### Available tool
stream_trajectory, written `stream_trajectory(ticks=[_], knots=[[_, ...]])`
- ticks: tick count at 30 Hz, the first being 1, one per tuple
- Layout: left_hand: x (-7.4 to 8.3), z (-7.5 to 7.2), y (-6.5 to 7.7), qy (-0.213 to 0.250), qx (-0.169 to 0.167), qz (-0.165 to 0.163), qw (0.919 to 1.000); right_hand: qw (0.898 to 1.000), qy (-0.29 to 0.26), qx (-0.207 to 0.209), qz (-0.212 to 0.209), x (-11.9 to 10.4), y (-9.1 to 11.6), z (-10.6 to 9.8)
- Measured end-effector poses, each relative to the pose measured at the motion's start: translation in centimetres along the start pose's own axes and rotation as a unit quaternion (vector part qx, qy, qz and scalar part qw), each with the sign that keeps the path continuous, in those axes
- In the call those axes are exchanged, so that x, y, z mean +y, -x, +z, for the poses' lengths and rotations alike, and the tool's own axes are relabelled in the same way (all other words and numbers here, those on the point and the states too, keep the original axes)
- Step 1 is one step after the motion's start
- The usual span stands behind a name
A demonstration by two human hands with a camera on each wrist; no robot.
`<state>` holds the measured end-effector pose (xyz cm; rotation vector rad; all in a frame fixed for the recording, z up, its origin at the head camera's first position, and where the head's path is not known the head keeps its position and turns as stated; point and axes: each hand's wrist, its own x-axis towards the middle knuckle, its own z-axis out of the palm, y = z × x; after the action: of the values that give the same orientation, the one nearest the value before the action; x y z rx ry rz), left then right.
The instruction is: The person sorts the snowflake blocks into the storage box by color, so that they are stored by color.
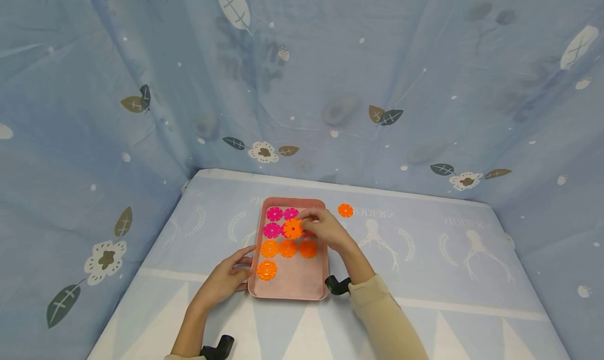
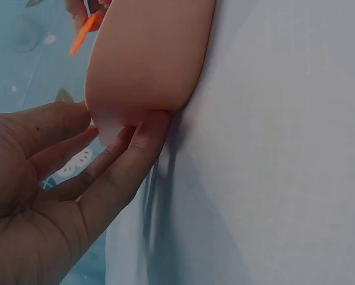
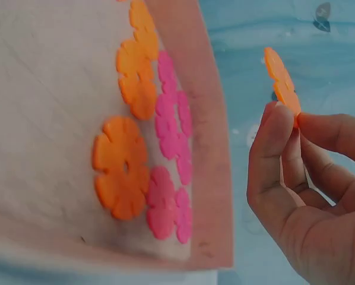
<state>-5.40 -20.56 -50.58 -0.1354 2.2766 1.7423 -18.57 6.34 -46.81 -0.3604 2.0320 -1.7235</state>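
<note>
A shallow pink tray (image 1: pixel 288 292) lies on the cloth, holding several pink notched plastic discs (image 1: pixel 274 214) at its far end. Nearer me sit several orange discs (image 1: pixel 288 248), one of them (image 1: pixel 267 270) alone by the left wall. My right hand (image 1: pixel 323 228) pinches another orange notched disc (image 1: pixel 293 228) between thumb and fingertip, raised over the pink ones; the right wrist view shows this disc (image 3: pixel 281 80) edge-on. At the tray's left side, my left hand (image 1: pixel 225 280) holds the wall (image 2: pixel 148 65), with fingertips at the rim and the bottom edge.
One more orange disc (image 1: pixel 345 210) lies on the patterned cloth (image 1: pixel 424 276) right of the tray's far corner. Blue printed fabric (image 1: pixel 330 77) hangs behind and at both sides. Black wrist mounts (image 1: pixel 337 285) sit on both wrists.
</note>
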Motion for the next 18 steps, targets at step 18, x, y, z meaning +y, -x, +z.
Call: stream_trajectory(ticks=[18], knots=[[0.1, -0.1, 0.1, 0.017, -0.013, 0.006, 0.9998, 0.983, 0.082, -0.154, 0.054, 1.3, -0.9, 1.7]])
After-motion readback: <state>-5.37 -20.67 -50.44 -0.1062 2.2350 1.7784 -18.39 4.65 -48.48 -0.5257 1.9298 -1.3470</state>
